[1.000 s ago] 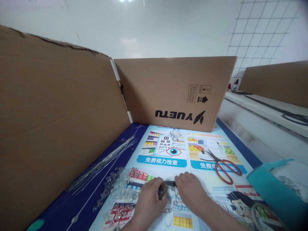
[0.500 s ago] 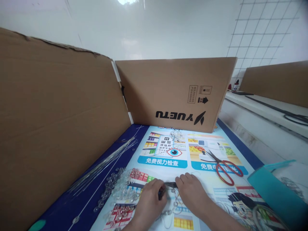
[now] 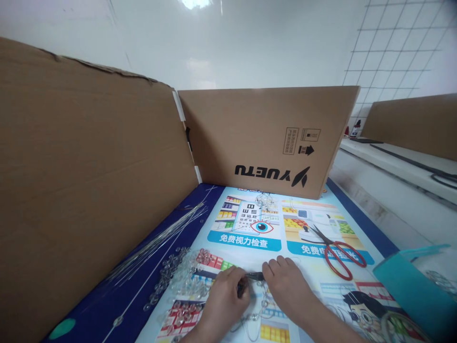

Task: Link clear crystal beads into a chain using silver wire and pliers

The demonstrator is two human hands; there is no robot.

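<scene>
My left hand (image 3: 228,299) is closed around a small dark pair of pliers (image 3: 254,276), its jaws pointing right. At the jaw tips, my right hand (image 3: 288,287) is closed in a pinch on the end of a strand of clear beads (image 3: 264,303); exactly what the fingertips grip is hidden. Below and between the hands, the strand hangs down onto the printed sheet, with thin wire loops beside it. A heap of loose clear beads (image 3: 189,276) lies left of my left hand.
Straight thin wires (image 3: 160,236) lie in a bundle on the left. Red-handled scissors (image 3: 339,257) rest on the right, near a turquoise pouch-like item (image 3: 410,286). A small wire tangle (image 3: 264,201) sits at the back. Cardboard panels (image 3: 264,138) wall off the left and far sides.
The view has shifted slightly, so everything sits a little farther right. Both hands keep nearly the same pose around the pliers and bead strand.
</scene>
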